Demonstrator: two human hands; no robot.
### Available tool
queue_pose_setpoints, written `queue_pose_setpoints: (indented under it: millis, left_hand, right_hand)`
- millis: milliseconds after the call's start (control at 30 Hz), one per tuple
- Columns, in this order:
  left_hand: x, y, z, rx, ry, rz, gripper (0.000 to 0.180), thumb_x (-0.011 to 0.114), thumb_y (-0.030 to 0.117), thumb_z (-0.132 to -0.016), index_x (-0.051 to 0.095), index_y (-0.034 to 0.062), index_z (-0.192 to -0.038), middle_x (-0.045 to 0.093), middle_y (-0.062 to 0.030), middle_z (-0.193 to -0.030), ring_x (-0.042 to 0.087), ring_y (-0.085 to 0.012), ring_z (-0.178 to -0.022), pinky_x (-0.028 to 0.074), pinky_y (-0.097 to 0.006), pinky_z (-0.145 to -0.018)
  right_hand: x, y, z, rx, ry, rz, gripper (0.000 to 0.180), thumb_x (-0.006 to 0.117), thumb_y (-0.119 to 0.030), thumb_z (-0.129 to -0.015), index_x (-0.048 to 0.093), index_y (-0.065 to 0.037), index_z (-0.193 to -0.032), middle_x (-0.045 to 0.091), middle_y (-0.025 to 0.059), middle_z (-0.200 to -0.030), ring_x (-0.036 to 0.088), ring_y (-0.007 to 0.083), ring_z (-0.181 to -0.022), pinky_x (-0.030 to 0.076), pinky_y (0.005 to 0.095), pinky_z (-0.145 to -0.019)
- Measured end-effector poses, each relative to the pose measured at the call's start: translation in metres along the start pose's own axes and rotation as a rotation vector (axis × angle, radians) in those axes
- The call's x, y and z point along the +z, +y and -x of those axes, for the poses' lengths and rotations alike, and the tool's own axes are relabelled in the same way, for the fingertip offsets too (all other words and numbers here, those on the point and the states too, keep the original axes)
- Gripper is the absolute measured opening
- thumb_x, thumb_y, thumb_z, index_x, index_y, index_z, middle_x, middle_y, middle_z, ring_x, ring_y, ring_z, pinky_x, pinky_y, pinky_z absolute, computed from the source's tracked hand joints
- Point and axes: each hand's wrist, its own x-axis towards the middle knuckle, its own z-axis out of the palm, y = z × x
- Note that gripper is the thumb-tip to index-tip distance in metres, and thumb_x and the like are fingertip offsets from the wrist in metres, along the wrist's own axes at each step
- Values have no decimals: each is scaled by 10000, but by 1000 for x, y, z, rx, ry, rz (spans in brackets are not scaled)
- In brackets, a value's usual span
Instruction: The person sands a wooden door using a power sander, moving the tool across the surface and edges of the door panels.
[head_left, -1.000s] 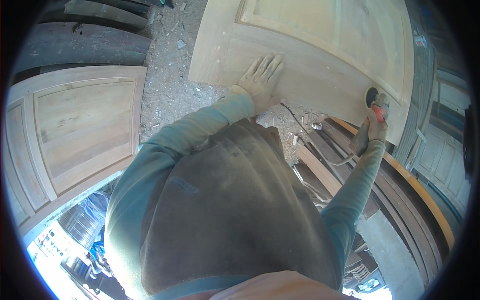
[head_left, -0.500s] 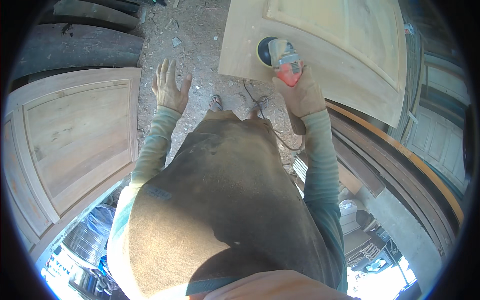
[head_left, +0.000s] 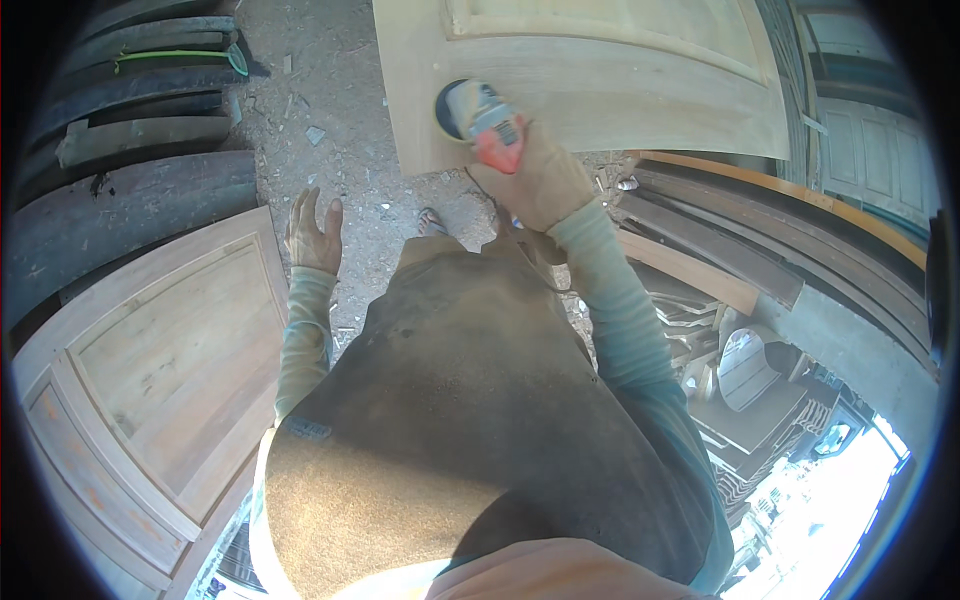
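Note:
My right hand (head_left: 545,180) grips a red and grey handheld disc sander (head_left: 497,130). Its round dark pad (head_left: 453,110) with a yellowish rim rests on a pale wooden door (head_left: 600,103), close to the near left corner. My palm covers much of the tool's rear body. Off to the left, my left hand (head_left: 316,234) hovers above the ground with fingers apart, holding nothing. A dark cord (head_left: 563,288) shows partly below my right forearm.
Another panelled wooden door (head_left: 175,340) stands at my left, beside stacked dark boards (head_left: 130,205) and a green-handled item (head_left: 236,60). Long timber planks (head_left: 760,230) lie at right. Debris litters the dirt ground (head_left: 350,110). One sandalled foot (head_left: 431,220) shows ahead.
The sander in my right hand has moved left across the door, nearer its left edge. My left hand has drawn back toward me. The whole view has turned somewhat.

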Motion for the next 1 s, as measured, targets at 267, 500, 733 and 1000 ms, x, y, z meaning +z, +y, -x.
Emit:
queue_pose_setpoints:
  millis: [267,500,733,1000]
  left_hand:
    - [-2,-74,13,-282,-110,45,631,558,481,-996,588,-60,-1320,587,-284,-1352,538,-425,-1293,427,-459,-1081]
    - [7,-18,-59,-106,-90,146,636,555,475,-999,573,-62,-1339,579,-303,-1357,529,-437,-1303,410,-461,-1096]
    - [43,105,-142,257,47,290,715,608,422,-985,422,-84,-1454,493,-318,-1445,503,-451,-1326,381,-472,-1124]
    - [58,137,-118,-21,-120,416,773,676,348,-956,336,-66,-1513,438,-309,-1492,456,-447,-1366,388,-473,-1124]
  right_hand:
    - [-181,318,-26,609,452,51,626,798,-519,-745,727,18,-1059,731,136,-890,706,224,-823,546,364,-720]
    - [-115,188,13,283,492,-137,686,755,-453,-808,599,67,-1228,711,220,-1036,702,295,-938,550,402,-812]
    - [-37,46,35,170,97,7,693,761,-448,-810,499,66,-1194,672,338,-986,679,477,-949,537,508,-834]
    - [-140,201,4,378,347,72,776,740,-528,-783,524,80,-1214,669,339,-1079,670,464,-1039,527,484,-921]
